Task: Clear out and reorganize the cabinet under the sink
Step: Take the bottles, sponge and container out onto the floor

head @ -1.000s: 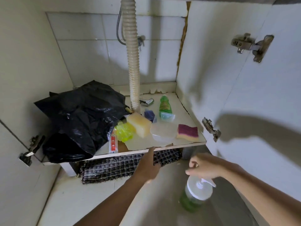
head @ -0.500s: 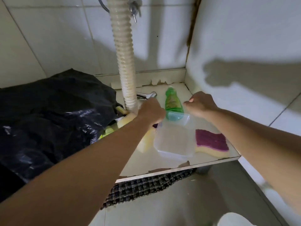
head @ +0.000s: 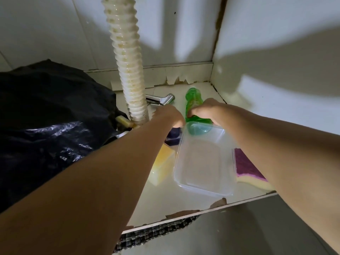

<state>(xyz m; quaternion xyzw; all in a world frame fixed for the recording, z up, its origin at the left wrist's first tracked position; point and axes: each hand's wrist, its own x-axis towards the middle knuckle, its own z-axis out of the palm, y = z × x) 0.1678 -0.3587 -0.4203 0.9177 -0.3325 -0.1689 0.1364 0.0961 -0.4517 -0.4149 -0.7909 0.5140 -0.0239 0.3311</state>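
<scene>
- The right hand (head: 206,112) is wrapped around the body of the green bottle (head: 193,103), which lies on its side far back on the cabinet shelf (head: 184,203), cap end pointing to the rear wall.
- The left hand (head: 171,116) reaches in just beside the bottle, its fingers curled down over a small dark purple object (head: 173,136); whether it actually grips that object I cannot tell, since the fingertips are hidden.
- A clear plastic container (head: 204,162) lies directly in front of both hands, its far edge overlapping the bottle's base.
- A yellow sponge (head: 162,166) sits just left of the container, partly under the left forearm; a purple-topped sponge (head: 248,168) sits just right of it, partly under the right forearm.
- Behind the left hand the ribbed drain hose (head: 127,70) drops to the shelf, with a chrome fitting (head: 161,100) lying beside its foot.
- A black plastic bag (head: 51,122) fills the left side of the shelf, and a checked cloth (head: 156,234) shows below the chipped front edge.
- Judged from this, the clearing-out step is in hand: the loose items at the back right are being collected first.
- The next move likely calls for lifting the bottle clear of the container's rim and drawing both hands back out past the hose without dragging the sponges off the edge.
- Much remains inside, so the task looks early.
</scene>
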